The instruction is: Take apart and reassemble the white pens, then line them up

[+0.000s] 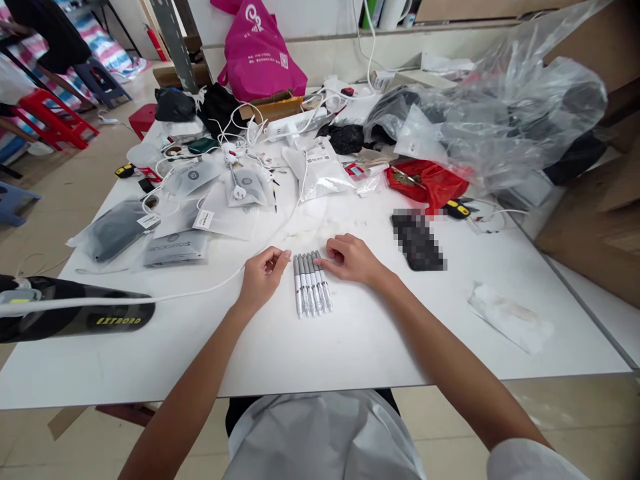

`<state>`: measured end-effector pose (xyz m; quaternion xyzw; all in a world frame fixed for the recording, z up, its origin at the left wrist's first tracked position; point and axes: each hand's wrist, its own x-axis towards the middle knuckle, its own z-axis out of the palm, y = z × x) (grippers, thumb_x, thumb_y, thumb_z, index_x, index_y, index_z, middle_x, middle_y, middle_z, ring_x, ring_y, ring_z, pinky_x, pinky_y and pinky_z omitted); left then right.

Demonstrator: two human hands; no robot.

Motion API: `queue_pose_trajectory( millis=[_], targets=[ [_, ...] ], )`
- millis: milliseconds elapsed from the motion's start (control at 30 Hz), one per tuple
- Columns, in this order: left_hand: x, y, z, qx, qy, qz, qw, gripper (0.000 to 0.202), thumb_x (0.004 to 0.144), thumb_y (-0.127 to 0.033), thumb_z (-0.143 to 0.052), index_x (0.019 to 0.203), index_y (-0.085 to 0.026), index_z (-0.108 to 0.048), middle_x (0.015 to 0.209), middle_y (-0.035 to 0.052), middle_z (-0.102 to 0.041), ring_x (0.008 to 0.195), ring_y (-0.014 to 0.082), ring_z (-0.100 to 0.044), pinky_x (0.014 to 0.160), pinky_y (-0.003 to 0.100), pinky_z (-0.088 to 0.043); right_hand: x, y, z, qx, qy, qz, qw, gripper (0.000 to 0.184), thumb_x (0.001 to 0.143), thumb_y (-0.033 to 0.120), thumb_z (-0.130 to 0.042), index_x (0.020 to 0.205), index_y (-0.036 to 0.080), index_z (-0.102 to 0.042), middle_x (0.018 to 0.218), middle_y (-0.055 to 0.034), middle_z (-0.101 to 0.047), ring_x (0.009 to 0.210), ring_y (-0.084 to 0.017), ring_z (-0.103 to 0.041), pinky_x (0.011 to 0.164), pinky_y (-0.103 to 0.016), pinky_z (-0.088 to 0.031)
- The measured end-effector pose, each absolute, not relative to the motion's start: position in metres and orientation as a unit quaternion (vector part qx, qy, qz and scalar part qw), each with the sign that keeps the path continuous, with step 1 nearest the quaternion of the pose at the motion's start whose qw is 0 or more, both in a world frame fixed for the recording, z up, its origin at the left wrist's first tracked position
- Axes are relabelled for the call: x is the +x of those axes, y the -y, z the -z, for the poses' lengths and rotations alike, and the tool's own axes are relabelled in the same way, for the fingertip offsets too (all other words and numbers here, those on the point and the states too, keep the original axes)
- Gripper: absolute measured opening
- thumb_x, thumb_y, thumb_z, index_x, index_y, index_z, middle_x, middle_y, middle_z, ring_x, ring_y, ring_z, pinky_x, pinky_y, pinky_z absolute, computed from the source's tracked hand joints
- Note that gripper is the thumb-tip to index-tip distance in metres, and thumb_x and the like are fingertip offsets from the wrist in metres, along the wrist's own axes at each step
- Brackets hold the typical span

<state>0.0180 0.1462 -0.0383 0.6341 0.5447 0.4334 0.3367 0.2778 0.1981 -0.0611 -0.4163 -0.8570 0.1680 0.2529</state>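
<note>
Several grey and white pens (311,284) lie side by side in a neat row on the white table (320,347), tips toward me. My left hand (262,275) rests just left of the row, fingers loosely curled, its fingertips close to the pens' far ends and holding nothing. My right hand (353,259) lies on the table at the right of the row, with its fingers bent and touching the top of the outermost pens.
A dark phone (417,240) lies right of my hands. A crumpled tissue (510,319) sits near the right edge. Plastic packets (175,230), white cables (240,143), a red bag (431,180), a pink bag (257,53) and clear plastic wrap (505,113) crowd the far half. A black tool (75,313) lies at the left.
</note>
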Motion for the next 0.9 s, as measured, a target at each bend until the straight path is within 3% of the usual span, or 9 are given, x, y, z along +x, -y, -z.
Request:
queue_pose_trajectory(
  millis=[133,300,433,667,900],
  targets=[
    [0.009,-0.149,0.043,0.683,-0.561,-0.388,0.26,0.029,0.098,-0.046,-0.07,0.084,-0.022,-0.064,0.077,-0.0003,-0.063,0.071,0.0157,-0.052,0.071,0.03,-0.043,0.278,-0.197,0.061,-0.42,0.853,-0.166,0.262,0.045,0.105,0.055,-0.058,0.074,0.023,-0.048,0.068,-0.0012,-0.055,0.065,-0.017,-0.046,0.073,-0.035,-0.04],
    [0.006,-0.15,0.051,0.755,-0.55,-0.309,0.179,0.033,0.094,-0.045,-0.075,0.079,-0.023,-0.057,0.076,0.0,-0.062,0.078,0.0189,-0.055,0.076,0.033,-0.044,0.277,-0.197,0.062,-0.425,0.855,-0.148,0.256,0.046,0.11,0.05,-0.047,0.072,0.023,-0.049,0.069,-0.0036,-0.056,0.066,-0.018,-0.047,0.071,-0.036,-0.039],
    [0.008,-0.149,0.051,0.768,-0.543,-0.294,0.17,0.033,0.095,-0.043,-0.074,0.076,-0.023,-0.055,0.075,0.0004,-0.061,0.079,0.0198,-0.055,0.077,0.034,-0.044,0.278,-0.198,0.065,-0.429,0.861,-0.123,0.244,0.049,0.111,0.05,-0.044,0.073,0.022,-0.053,0.07,-0.005,-0.057,0.066,-0.019,-0.047,0.069,-0.036,-0.037],
    [0.007,-0.148,0.048,0.773,-0.547,-0.283,0.154,0.014,0.091,-0.031,-0.072,0.085,-0.023,-0.061,0.076,0.0002,-0.062,0.079,0.0205,-0.057,0.078,0.035,-0.045,0.278,-0.198,0.067,-0.427,0.865,-0.111,0.238,0.05,0.113,0.051,-0.041,0.075,0.022,-0.056,0.07,-0.0055,-0.058,0.067,-0.019,-0.049,0.069,-0.035,-0.036],
    [0.014,-0.143,0.044,0.781,-0.561,-0.242,0.128,0.025,0.087,-0.037,-0.074,0.079,-0.023,-0.055,0.078,0.0008,-0.063,0.08,0.0218,-0.057,0.08,0.038,-0.044,0.278,-0.198,0.067,-0.432,0.864,-0.105,0.236,0.049,0.113,0.051,-0.041,0.075,0.022,-0.054,0.07,-0.005,-0.058,0.067,-0.018,-0.049,0.068,-0.035,-0.033]
  ],
)
